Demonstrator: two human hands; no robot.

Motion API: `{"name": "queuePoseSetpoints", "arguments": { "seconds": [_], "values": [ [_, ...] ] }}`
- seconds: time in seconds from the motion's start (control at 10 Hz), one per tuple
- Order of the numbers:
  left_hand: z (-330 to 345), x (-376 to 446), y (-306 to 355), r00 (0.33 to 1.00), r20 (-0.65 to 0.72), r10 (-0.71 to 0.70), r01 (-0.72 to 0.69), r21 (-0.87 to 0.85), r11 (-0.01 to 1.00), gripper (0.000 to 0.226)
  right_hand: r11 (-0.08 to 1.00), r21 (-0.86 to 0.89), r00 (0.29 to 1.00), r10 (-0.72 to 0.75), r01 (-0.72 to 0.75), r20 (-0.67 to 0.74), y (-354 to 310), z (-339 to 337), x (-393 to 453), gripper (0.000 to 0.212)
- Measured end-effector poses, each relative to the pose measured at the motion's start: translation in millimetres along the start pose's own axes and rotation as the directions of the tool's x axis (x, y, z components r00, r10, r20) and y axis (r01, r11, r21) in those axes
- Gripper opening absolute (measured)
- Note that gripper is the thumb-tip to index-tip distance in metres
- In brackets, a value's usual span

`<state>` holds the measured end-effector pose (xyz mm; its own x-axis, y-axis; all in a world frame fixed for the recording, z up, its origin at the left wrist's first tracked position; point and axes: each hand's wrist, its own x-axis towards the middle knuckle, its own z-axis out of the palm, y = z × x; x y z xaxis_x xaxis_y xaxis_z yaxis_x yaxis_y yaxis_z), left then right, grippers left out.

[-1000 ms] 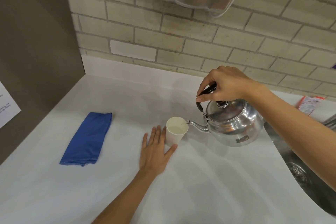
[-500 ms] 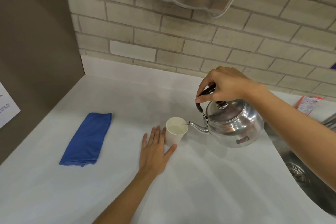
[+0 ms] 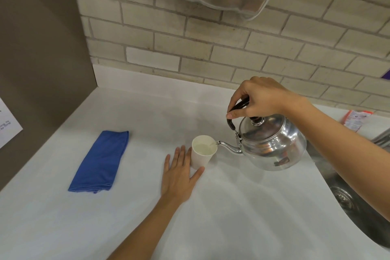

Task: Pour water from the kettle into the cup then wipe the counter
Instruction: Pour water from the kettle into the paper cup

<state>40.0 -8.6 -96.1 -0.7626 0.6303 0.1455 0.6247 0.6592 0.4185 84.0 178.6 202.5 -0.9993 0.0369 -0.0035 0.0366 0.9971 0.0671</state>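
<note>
Kettle (image 3: 272, 145) handle (image 3: 237, 110) first: the right hand (image 3: 259, 98) has its fingers (image 3: 233, 114) curled tight around that black handle, holding the shiny steel pot off the counter (image 3: 232, 207) and tipped to the left. Its thin spout (image 3: 226, 146) reaches just over the rim of a white paper cup (image 3: 203, 152), and a fine thread of water runs into the pale liquid already inside. The left hand (image 3: 179, 177) lies flat on the counter, fingers spread and loose, gripping nothing, with the thumb and forefinger resting against the foot of the cup on either side. Farther left, well apart from the cup, a folded blue cloth (image 3: 101, 161) lies on the white surface. A steel sink (image 3: 358, 202) drops away at the right edge, and a small red and white packet (image 3: 355, 120) sits behind the right forearm near the brick wall.
</note>
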Motion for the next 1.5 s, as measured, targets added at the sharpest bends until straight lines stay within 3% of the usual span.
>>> {"name": "queuePoseSetpoints", "arguments": {
  "seconds": [1.0, 1.5],
  "values": [
    [-2.4, -0.8, 1.1, 1.000, -0.001, 0.002, -0.002, -0.007, 1.000, 0.090, 1.000, -0.017, 1.000, 0.006, -0.006, -0.006, -1.4, -2.1, 0.5, 0.028],
    [-2.1, -1.2, 0.7, 1.000, 0.000, 0.001, -0.001, 0.007, 1.000, 0.080, 0.999, -0.035, 1.000, -0.002, 0.002, -0.001, -1.8, -1.4, 3.1, 0.027]
  ]
}}
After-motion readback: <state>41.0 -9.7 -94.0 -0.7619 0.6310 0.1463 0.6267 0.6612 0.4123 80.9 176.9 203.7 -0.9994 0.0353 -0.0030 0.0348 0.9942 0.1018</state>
